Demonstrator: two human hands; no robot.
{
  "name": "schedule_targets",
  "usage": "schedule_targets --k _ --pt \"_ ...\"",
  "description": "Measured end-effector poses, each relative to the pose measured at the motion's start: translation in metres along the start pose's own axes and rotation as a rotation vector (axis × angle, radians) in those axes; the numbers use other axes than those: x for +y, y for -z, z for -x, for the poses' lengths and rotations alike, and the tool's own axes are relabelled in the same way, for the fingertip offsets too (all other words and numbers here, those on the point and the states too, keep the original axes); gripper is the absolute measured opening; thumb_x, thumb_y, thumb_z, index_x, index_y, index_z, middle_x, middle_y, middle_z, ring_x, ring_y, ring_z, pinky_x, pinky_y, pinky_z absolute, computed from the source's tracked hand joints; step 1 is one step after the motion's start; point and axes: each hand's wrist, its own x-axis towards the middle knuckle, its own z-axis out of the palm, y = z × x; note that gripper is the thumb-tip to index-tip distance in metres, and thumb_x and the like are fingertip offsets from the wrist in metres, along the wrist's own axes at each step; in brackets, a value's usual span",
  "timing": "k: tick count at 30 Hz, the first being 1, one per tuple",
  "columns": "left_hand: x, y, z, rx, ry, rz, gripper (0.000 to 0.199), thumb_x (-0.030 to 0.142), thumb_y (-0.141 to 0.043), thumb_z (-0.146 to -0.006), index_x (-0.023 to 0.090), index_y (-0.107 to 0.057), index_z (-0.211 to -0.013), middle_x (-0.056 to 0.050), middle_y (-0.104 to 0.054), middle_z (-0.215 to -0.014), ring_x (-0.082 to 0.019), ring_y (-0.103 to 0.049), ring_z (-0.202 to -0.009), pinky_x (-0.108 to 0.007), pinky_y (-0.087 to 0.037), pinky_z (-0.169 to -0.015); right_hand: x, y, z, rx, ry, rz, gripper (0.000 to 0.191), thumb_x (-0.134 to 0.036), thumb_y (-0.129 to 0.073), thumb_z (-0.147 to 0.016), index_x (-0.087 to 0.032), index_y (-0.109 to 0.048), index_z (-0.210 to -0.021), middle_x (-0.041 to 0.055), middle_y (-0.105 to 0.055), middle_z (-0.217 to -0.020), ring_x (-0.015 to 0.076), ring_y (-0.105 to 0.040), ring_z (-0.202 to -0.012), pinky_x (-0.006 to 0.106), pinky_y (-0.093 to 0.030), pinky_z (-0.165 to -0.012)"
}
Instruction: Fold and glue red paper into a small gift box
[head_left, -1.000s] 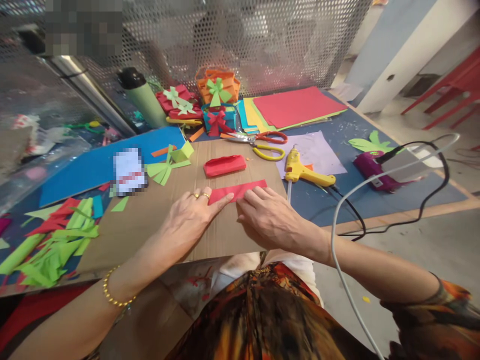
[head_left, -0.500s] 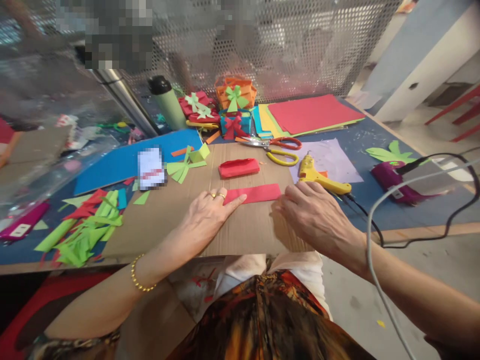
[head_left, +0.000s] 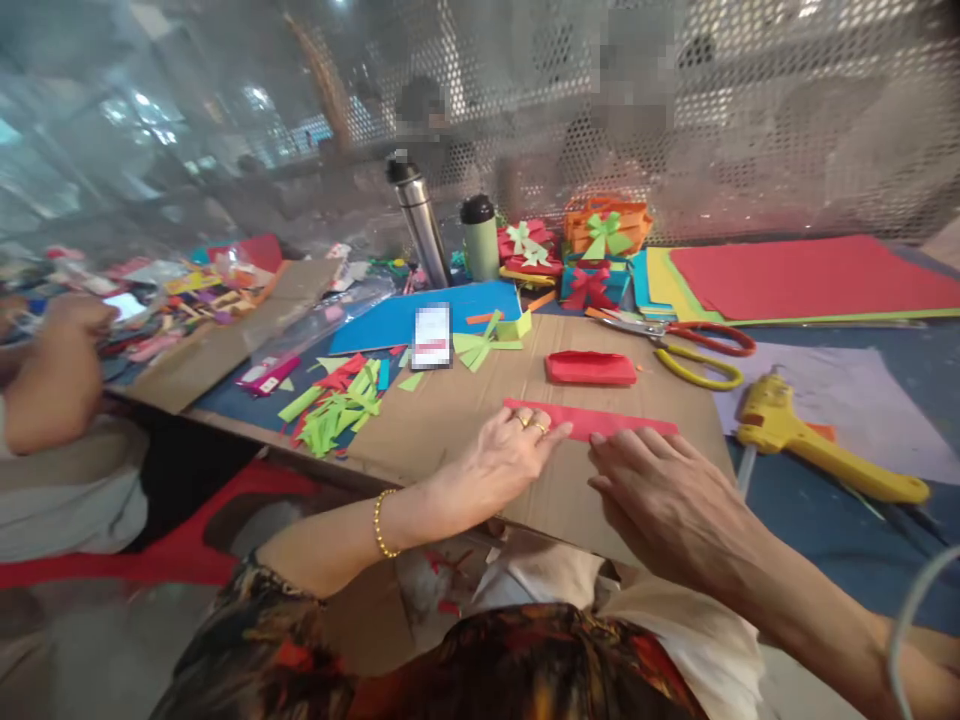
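A red paper strip [head_left: 581, 418] lies on the brown cardboard sheet [head_left: 435, 430]. My left hand [head_left: 510, 455], with gold rings, holds its left part down, fingers bent over it and the thumb on top. My right hand [head_left: 667, 490] rests at the strip's near edge, its bent fingers touching the paper and the thumb apart from them. Just beyond the strip sits a folded red paper piece [head_left: 591, 369]. Scissors [head_left: 675, 340] with one red and one yellow handle lie behind it to the right.
A yellow glue gun [head_left: 817, 440] lies right of the cardboard. Green and red paper scraps [head_left: 341, 405] and a phone [head_left: 431, 335] are on the left. Coloured sheets [head_left: 817, 275], paper gift boxes [head_left: 607, 235] and two flasks [head_left: 424, 220] stand behind. Another person's arm [head_left: 56, 370] shows far left.
The view has swung left, bringing another person's arm in. My right hand has moved from the strip's right end towards its middle, closer to my left hand.
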Motion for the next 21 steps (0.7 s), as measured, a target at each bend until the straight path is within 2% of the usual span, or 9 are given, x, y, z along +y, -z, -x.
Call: schedule_targets --k 5,11,13,15,17,18,19,21 --pt "-0.006 -0.006 0.027 0.080 0.063 -0.041 0.040 0.007 -0.043 -0.105 0.006 -0.054 -0.144 -0.019 -0.068 -0.132 -0.028 -0.064 -0.124 -0.043 -0.049 -0.101 0.001 0.000 0.000 -0.011 0.034 0.050 0.021 -0.019 -0.049 -0.102 -0.015 -0.070 -0.099 0.0112 -0.065 -0.089 0.0256 -0.052 -0.081 0.038 -0.034 -0.072" --pt "-0.017 -0.009 0.050 0.036 0.166 -0.035 0.034 0.005 -0.047 -0.103 0.007 -0.060 -0.135 -0.014 -0.071 -0.118 -0.025 -0.066 -0.111 -0.042 -0.049 -0.098 0.005 -0.002 0.003 0.001 0.049 0.065 0.025 -0.022 -0.047 -0.104 -0.013 -0.071 -0.104 0.0117 -0.066 -0.090 0.0256 -0.053 -0.082 0.038 -0.034 -0.070" --pt "-0.022 -0.005 0.056 0.030 0.198 -0.067 0.029 0.005 -0.048 -0.102 0.008 -0.065 -0.126 -0.014 -0.071 -0.114 -0.026 -0.066 -0.108 -0.044 -0.049 -0.097 0.006 -0.003 0.004 0.013 0.060 0.064 0.026 -0.023 -0.047 -0.104 -0.012 -0.070 -0.106 0.0119 -0.065 -0.090 0.0257 -0.053 -0.082 0.038 -0.035 -0.071" --pt "-0.024 0.003 0.057 0.043 0.233 -0.117 0.023 0.005 -0.049 -0.101 0.010 -0.070 -0.107 -0.013 -0.072 -0.106 -0.027 -0.067 -0.104 -0.046 -0.049 -0.096 0.006 -0.003 0.003 0.024 0.073 0.058 0.026 -0.023 -0.048 -0.104 -0.010 -0.070 -0.108 0.0123 -0.065 -0.089 0.0262 -0.053 -0.083 0.038 -0.036 -0.071" --pt "-0.023 0.013 0.052 0.112 0.258 -0.147 0.025 0.004 -0.048 -0.101 0.011 -0.071 -0.095 -0.013 -0.072 -0.101 -0.029 -0.067 -0.104 -0.047 -0.050 -0.096 0.005 -0.003 0.001 0.034 0.078 0.045 0.025 -0.021 -0.048 -0.103 -0.010 -0.070 -0.105 0.0122 -0.064 -0.088 0.0266 -0.052 -0.082 0.039 -0.036 -0.071" --pt "-0.020 0.018 0.045 0.176 0.249 -0.134 0.026 0.003 -0.047 -0.101 0.010 -0.072 -0.096 -0.013 -0.072 -0.102 -0.029 -0.067 -0.107 -0.046 -0.050 -0.096 0.005 -0.002 0.000 0.035 0.078 0.042 0.024 -0.020 -0.048 -0.102 -0.011 -0.070 -0.103 0.0121 -0.063 -0.087 0.0267 -0.051 -0.081 0.039 -0.036 -0.070" --pt "-0.016 0.021 0.037 0.240 0.212 -0.085 0.025 0.005 -0.047 -0.102 0.007 -0.072 -0.109 -0.014 -0.072 -0.109 -0.030 -0.066 -0.113 -0.044 -0.049 -0.098 0.005 -0.001 -0.001 0.034 0.077 0.041 0.023 -0.019 -0.049 -0.101 -0.012 -0.070 -0.100 0.0119 -0.063 -0.087 0.0267 -0.050 -0.080 0.039 -0.035 -0.070" --pt "-0.007 0.023 0.015 0.308 0.065 0.079 0.029 0.017 -0.051 -0.107 0.007 -0.066 -0.129 -0.016 -0.069 -0.127 -0.029 -0.061 -0.126 -0.041 -0.049 -0.102 0.004 0.002 -0.003 0.023 0.084 0.033 0.020 -0.017 -0.051 -0.098 -0.017 -0.069 -0.088 0.0108 -0.062 -0.084 0.0265 -0.049 -0.078 0.039 -0.035 -0.070"
